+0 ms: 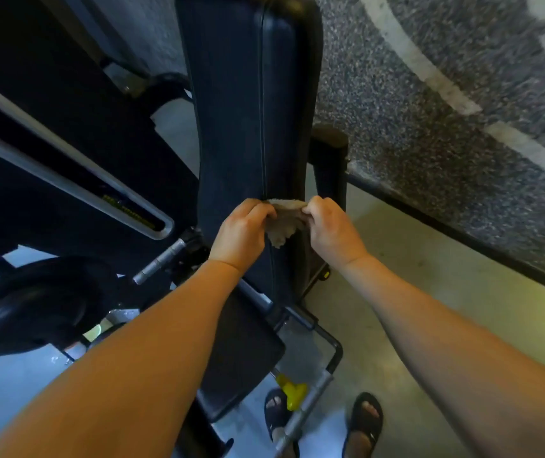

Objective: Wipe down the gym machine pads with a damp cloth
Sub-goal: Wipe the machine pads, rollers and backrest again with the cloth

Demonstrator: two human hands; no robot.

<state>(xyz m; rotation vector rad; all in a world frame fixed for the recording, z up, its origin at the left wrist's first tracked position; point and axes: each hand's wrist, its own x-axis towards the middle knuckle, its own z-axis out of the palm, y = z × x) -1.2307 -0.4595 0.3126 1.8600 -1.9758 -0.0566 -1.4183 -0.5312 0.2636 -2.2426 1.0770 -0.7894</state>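
The tall dark back pad (231,110) of the machine fills the middle of the view, standing upright with a stitched seam running down it. The work is at its lower part, so I judge the task to be under way rather than near its end. No wet streak or change of sheen shows on the vinyl, so which stretches have been wiped cannot be told. The seat pad (241,352) below it looks equally dull and, in my judgement, has yet to be done, along with any other pads out of view. The small beige cloth (284,223) is bunched and held taut between the two hands right at the seam, touching the pad's side edge. The left hand (241,233) has its fingers curled over one end and the right hand (330,229) pinches the other end with curled fingers. This looks more like stretching or refolding the cloth than a flat wiping stroke. Around the machine, speckled grey rubber flooring (429,127) with a broad white line (423,61) takes up the upper right and meets a pale smooth floor (413,309) nearer the person. To the left stands the dark machine frame with a silver rail (66,173), and below that a black weight plate (33,309) beside a short chrome peg (160,259). A yellow adjustment knob (292,393) sits under the seat, just beside the person's dark sandals (363,421).
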